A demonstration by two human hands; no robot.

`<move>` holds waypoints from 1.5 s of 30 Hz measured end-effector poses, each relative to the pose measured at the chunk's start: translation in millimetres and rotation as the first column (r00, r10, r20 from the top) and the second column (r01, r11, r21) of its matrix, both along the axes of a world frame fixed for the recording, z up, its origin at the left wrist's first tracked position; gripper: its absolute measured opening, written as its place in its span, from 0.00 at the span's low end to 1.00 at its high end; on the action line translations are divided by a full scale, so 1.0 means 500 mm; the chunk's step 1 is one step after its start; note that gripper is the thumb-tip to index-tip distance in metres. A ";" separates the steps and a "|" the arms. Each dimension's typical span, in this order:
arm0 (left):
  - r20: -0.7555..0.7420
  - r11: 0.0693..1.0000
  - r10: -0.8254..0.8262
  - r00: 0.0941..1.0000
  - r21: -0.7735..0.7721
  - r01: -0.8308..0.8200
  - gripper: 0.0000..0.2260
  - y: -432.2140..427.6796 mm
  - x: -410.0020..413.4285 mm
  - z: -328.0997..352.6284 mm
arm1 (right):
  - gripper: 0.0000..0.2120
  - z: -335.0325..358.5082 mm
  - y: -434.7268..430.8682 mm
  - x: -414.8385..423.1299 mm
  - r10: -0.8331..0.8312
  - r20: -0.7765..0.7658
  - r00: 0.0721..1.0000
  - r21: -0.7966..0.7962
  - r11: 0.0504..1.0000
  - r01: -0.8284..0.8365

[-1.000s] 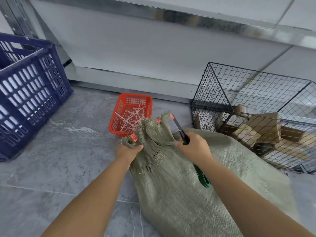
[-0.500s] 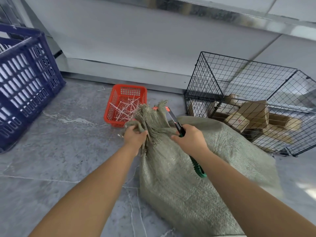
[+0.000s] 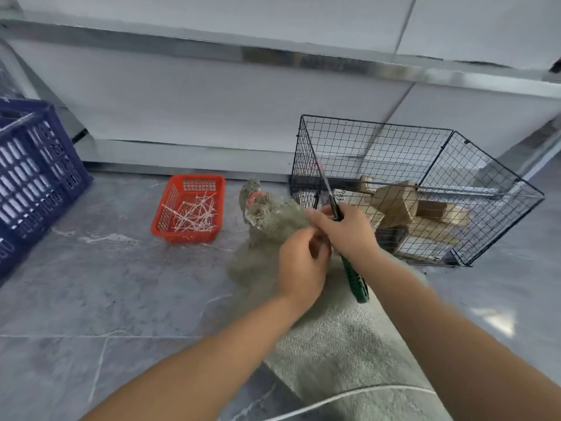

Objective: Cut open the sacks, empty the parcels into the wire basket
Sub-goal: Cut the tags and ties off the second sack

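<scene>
A grey-green woven sack (image 3: 340,341) lies on the floor, its bunched, frayed neck (image 3: 261,208) pointing toward the wall with a red tie on it. My right hand (image 3: 346,229) grips green-handled scissors (image 3: 353,278); the blades point up in front of the wire basket. My left hand (image 3: 302,265) rests on the sack just below the neck, fingers curled against the right hand; what it pinches is blurred. The black wire basket (image 3: 306,165) stands to the right and holds several brown cardboard parcels (image 3: 397,205).
A small red plastic basket (image 3: 165,208) with white cut ties stands left of the sack's neck. A large blue crate (image 3: 33,174) is at the far left. A white wall and metal shelf rail (image 3: 273,56) run behind. The floor is grey stone.
My left hand left the sack's neck and moved right, next to my right hand. The scissors swung upright toward the wire basket. The neck now stands free.
</scene>
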State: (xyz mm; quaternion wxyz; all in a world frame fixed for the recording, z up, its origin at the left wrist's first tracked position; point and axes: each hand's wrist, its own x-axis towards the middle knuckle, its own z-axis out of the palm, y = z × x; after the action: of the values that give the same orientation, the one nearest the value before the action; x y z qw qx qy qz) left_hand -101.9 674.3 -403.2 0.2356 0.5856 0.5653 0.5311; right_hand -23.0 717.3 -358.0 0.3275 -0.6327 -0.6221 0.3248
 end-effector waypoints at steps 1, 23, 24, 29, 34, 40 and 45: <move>-0.006 1.000 -0.017 1.000 0.022 0.017 0.02 -0.013 0.027 0.009 | 0.16 0.012 -0.005 0.031 0.019 0.029 0.999 -0.008 1.000 -0.019; -0.523 0.971 0.066 0.850 0.229 0.065 0.16 -0.031 0.295 0.254 | 0.03 0.098 -0.098 0.409 -0.099 -0.285 0.953 0.068 0.990 0.123; -0.595 0.994 0.061 0.802 0.106 0.003 0.19 -0.016 0.293 0.247 | 0.03 0.108 -0.098 0.424 -0.099 -0.290 0.952 0.089 0.988 0.130; -0.586 0.970 0.086 0.806 0.236 0.067 0.13 -0.032 0.306 0.212 | 0.11 0.135 -0.104 0.476 -0.160 -0.369 0.916 0.148 0.962 0.228; -0.643 0.870 -0.153 0.750 0.273 0.411 0.16 -0.063 0.362 0.226 | 0.12 0.149 -0.108 0.502 -0.325 -0.493 0.807 0.079 0.907 0.413; -0.516 0.957 -0.245 0.821 0.007 0.290 0.13 -0.043 0.358 0.212 | 0.11 0.145 -0.104 0.515 -0.320 -0.497 0.806 0.085 0.907 0.413; -0.504 0.982 -0.173 0.846 -0.022 0.187 0.15 -0.036 0.358 0.201 | 0.10 0.138 -0.104 0.520 -0.250 -0.482 0.840 0.107 0.935 0.339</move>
State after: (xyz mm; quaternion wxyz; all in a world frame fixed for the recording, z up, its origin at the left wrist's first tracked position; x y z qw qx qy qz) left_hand 76.8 656.4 -302.9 0.1204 0.7575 0.5423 0.3431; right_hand 237.1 665.1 -289.0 0.5701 -0.5918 -0.4492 0.3508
